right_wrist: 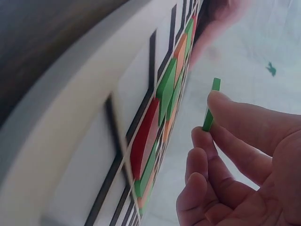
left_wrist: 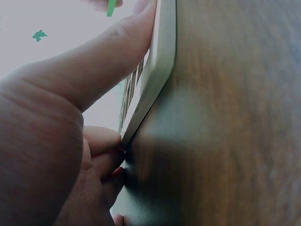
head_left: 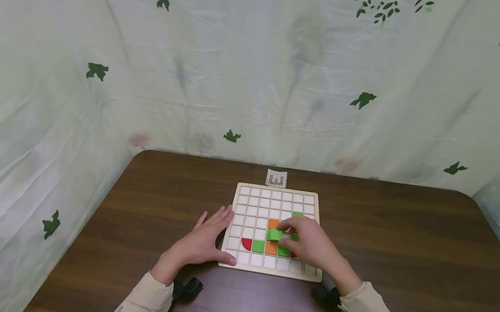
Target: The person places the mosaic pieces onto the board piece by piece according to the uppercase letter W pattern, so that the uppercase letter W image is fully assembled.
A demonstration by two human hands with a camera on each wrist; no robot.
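Observation:
A pale wooden grid board (head_left: 236,264) with white squares lies on the table. My left hand (head_left: 204,239) rests along the board's left side, its fingers extended at that edge and its thumb on the near left corner. Over the board, my right hand (head_left: 314,242) pinches a small green square tile (right_wrist: 211,103) between thumb and fingers. In the right wrist view that tile is off the board's surface. Tiles on the grid include a red quarter-round one (head_left: 246,244), a green square (head_left: 258,246) and orange squares (head_left: 271,248). The right hand partly covers others on the right.
A small printed pattern card (head_left: 276,178) lies just beyond the board's far edge. The brown wooden table (head_left: 407,248) extends to both sides. Behind it hangs a pale curtain (head_left: 260,74) with leaf and bird prints. Dark wrist straps (head_left: 187,290) show at both cuffs.

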